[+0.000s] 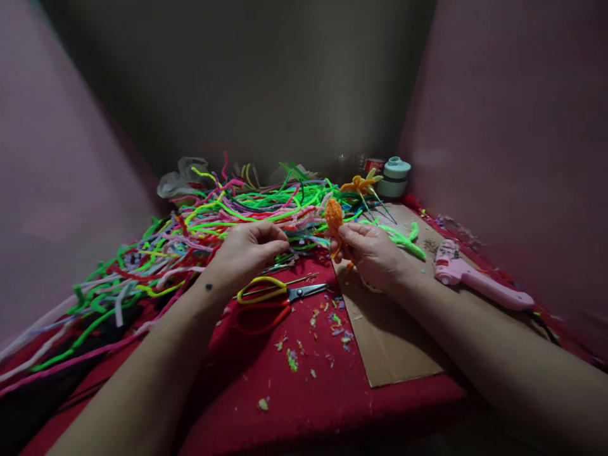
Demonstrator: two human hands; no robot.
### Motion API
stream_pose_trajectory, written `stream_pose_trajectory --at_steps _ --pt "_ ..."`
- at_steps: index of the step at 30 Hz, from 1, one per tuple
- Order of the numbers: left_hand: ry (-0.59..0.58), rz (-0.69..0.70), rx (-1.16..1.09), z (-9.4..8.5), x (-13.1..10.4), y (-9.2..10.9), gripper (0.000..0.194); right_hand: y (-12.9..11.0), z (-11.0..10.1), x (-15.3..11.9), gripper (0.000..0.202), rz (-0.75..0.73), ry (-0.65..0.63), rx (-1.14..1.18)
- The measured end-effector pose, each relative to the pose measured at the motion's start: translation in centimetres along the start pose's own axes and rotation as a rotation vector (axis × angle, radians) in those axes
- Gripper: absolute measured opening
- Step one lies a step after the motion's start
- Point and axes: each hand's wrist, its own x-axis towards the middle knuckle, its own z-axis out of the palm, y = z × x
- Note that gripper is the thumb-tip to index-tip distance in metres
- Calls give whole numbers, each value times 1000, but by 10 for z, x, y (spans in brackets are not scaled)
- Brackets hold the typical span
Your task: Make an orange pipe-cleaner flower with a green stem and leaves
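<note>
My right hand (373, 252) pinches an orange fuzzy pipe-cleaner bud (334, 214), its rounded head upright above the fingers. Orange strands hang below it between thumb and fingertips. To the left, my left hand (254, 247) is closed with thumb and fingers together at the near edge of the pipe-cleaner pile (285, 196). Whatever it holds, if anything, cannot be made out. Just below that hand lie scissors (263, 292) with one yellow and one red handle, blades pointing right and touching neither hand.
A pink glue gun (489, 285) lies on a cardboard sheet (394, 348) at right. Behind are an orange-yellow pipe-cleaner flower (361, 185), a pale green jar (395, 177) and a plastic bag (183, 177). Fuzzy scraps (292, 360) litter the red cloth (285, 418).
</note>
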Motion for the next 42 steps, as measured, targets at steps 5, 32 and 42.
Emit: stream_pose_trajectory --at_steps 5,32,42 --pt "-280 192 391 10 7 -19 14 -2 3 -3 21 62 -41 88" --pt "169 83 -696 7 8 -7 11 1 3 0 15 98 -25 164" --pt "49 -178 -851 13 5 -3 7 5 1 0 18 124 -54 227"
